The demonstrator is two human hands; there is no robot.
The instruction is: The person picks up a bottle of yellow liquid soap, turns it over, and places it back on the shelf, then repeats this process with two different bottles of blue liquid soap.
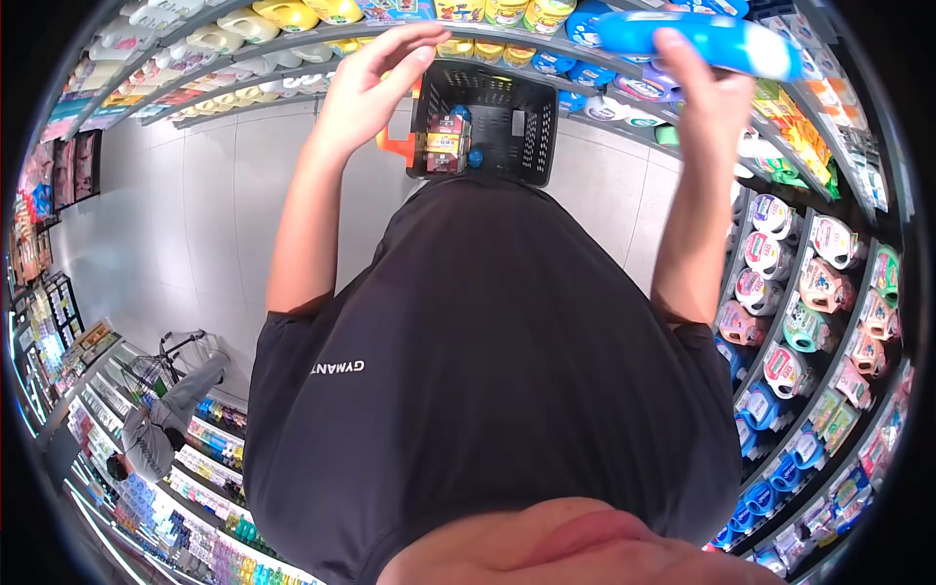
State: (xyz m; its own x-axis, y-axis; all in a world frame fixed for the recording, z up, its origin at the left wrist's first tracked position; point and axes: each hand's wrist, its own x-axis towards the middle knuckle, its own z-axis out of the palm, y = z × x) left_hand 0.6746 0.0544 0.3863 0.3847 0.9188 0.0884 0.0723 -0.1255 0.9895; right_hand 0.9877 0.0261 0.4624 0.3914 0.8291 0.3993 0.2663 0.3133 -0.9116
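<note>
My right hand (710,97) is raised at the upper right and closed around a blue bottle (648,35). The bottle lies sideways and is somewhat blurred; its right end is white, and my thumb shows against it. Its label cannot be read. At the upper left, my left hand (380,83) is held up with the fingers stretched out and nothing in it. Between the two hands, lower down, a black shopping basket (541,146) with an orange handle (395,146) stands in front of me. Inside are a red and yellow package (445,146) and a small blue item (475,157).
Shelves with yellow bottles (288,14) and blue packs run along the front. On the right, shelves hold several rows of detergent jugs (770,255). Tiled floor (146,234) extends left. Behind at lower left, a person (161,429) stands near a shopping cart (151,375).
</note>
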